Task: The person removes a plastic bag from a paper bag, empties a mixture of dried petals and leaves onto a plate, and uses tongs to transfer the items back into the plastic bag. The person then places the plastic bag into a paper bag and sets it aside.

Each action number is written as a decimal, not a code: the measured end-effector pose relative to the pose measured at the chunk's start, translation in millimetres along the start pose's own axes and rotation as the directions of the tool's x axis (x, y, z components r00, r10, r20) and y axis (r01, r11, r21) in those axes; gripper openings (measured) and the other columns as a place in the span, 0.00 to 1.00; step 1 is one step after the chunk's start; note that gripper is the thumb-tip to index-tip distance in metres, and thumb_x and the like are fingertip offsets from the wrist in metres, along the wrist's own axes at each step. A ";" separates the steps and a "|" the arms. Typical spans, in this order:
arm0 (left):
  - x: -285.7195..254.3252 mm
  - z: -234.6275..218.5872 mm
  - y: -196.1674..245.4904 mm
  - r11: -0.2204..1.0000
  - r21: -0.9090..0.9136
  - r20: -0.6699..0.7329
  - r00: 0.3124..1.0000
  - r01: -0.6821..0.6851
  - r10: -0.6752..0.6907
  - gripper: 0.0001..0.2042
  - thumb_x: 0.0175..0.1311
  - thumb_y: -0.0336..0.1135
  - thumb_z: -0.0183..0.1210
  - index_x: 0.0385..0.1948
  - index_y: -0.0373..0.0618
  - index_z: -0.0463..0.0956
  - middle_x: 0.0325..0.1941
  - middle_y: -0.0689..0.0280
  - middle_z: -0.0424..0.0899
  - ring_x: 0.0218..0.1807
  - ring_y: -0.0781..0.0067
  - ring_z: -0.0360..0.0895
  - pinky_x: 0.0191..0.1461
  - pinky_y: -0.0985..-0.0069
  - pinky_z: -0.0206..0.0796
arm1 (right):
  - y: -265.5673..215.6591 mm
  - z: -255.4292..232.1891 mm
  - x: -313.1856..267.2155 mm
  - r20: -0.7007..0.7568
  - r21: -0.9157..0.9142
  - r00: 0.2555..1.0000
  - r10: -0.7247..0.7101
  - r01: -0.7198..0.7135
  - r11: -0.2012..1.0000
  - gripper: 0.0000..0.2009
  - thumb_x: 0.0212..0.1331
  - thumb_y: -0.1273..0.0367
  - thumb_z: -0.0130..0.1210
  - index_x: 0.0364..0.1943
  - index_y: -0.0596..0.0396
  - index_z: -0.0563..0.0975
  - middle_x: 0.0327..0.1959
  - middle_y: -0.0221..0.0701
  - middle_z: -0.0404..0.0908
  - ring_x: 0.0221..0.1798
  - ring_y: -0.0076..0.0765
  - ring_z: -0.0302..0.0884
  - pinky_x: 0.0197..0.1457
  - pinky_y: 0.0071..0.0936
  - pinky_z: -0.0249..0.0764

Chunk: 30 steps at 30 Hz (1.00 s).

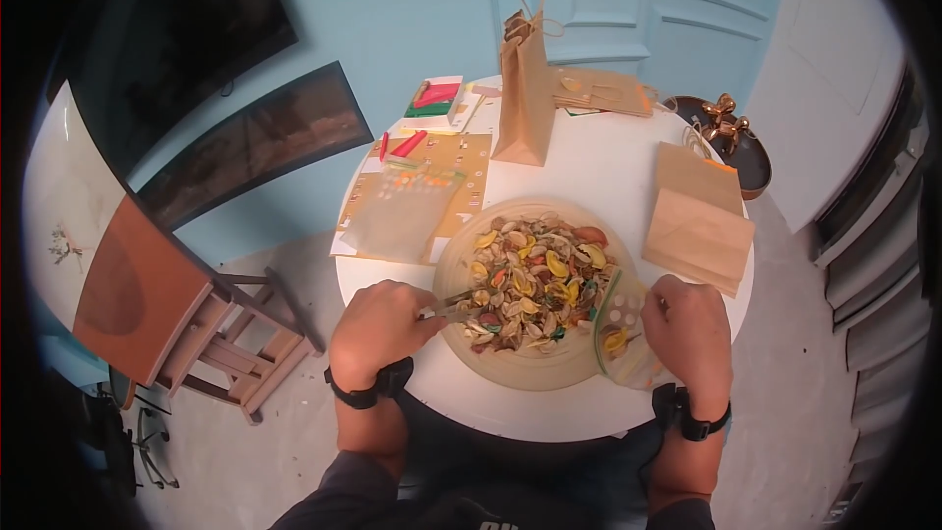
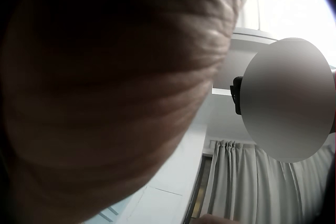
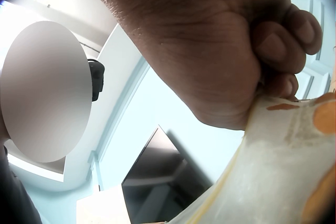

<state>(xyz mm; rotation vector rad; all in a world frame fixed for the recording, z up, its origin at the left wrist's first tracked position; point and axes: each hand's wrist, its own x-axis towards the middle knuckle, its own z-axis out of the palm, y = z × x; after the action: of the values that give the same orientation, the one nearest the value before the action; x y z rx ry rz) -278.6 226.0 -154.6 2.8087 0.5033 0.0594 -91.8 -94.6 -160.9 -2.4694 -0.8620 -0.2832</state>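
Observation:
On the round white table, a wide beige plate (image 1: 461, 363) bears a heap of dried potpourri (image 1: 535, 275) in tan, yellow, orange and green. My left hand (image 1: 383, 324) pinches slim metal tongs (image 1: 451, 311), whose tips reach over the heap's left side. At the plate's right rim, my right hand (image 1: 692, 329) grips a translucent dotted zip bag (image 1: 643, 365) by its upper edge. Some yellow pieces show inside it. The right wrist view shows curled fingers above the bag (image 3: 278, 155) with its orange dots. In the left wrist view, the palm (image 2: 115, 87) hides the tongs.
A brown paper bag (image 1: 525, 88) stands behind the plate. Folded paper bags (image 1: 697, 226) lie at the right and back. Left of the plate, another dotted zip bag (image 1: 388, 221) rests on a patterned sheet (image 1: 476, 162), near a small box (image 1: 437, 116). A wooden stool (image 1: 255, 344) stands left.

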 end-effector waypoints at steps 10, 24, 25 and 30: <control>5.0 4.8 -1.0 1.000 0.021 -0.053 0.998 -0.019 0.021 0.12 0.66 0.42 0.77 0.45 0.46 0.97 0.34 0.49 0.93 0.39 0.42 0.92 0.45 0.54 0.83 | 1.4 0.2 -1.3 0.005 0.015 1.000 -0.009 0.009 1.000 0.08 0.65 0.70 0.66 0.30 0.61 0.85 0.26 0.51 0.86 0.32 0.64 0.87 0.42 0.54 0.83; 5.9 5.4 52.1 0.940 -0.223 -0.264 0.944 -0.259 0.197 0.07 0.70 0.36 0.75 0.41 0.44 0.93 0.34 0.53 0.91 0.37 0.43 0.90 0.43 0.56 0.80 | -1.0 1.0 -3.4 0.035 0.000 0.998 -0.046 0.046 0.999 0.12 0.68 0.66 0.67 0.30 0.59 0.83 0.25 0.48 0.86 0.33 0.63 0.87 0.44 0.56 0.82; 6.4 8.3 61.3 0.927 -0.232 -0.242 0.940 -0.296 0.240 0.08 0.70 0.35 0.75 0.43 0.42 0.92 0.35 0.54 0.91 0.38 0.46 0.91 0.43 0.56 0.81 | -1.3 1.1 -3.3 0.040 -0.008 0.998 -0.047 0.048 0.999 0.12 0.68 0.66 0.67 0.30 0.59 0.83 0.25 0.48 0.86 0.33 0.63 0.87 0.44 0.55 0.82; 7.1 37.5 103.2 0.856 -0.191 -0.260 0.866 -0.480 0.427 0.13 0.68 0.38 0.77 0.47 0.41 0.91 0.36 0.54 0.91 0.39 0.45 0.90 0.43 0.55 0.82 | -1.8 -2.5 -2.9 0.027 -0.011 0.999 -0.044 0.045 0.999 0.11 0.68 0.67 0.67 0.30 0.59 0.84 0.26 0.49 0.86 0.33 0.63 0.87 0.43 0.55 0.82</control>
<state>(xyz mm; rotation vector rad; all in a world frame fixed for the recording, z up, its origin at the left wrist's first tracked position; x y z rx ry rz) -234.1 125.6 -161.1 2.6156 -0.1401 0.4872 -95.3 -96.2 -159.2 -2.4724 -0.9300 -0.2715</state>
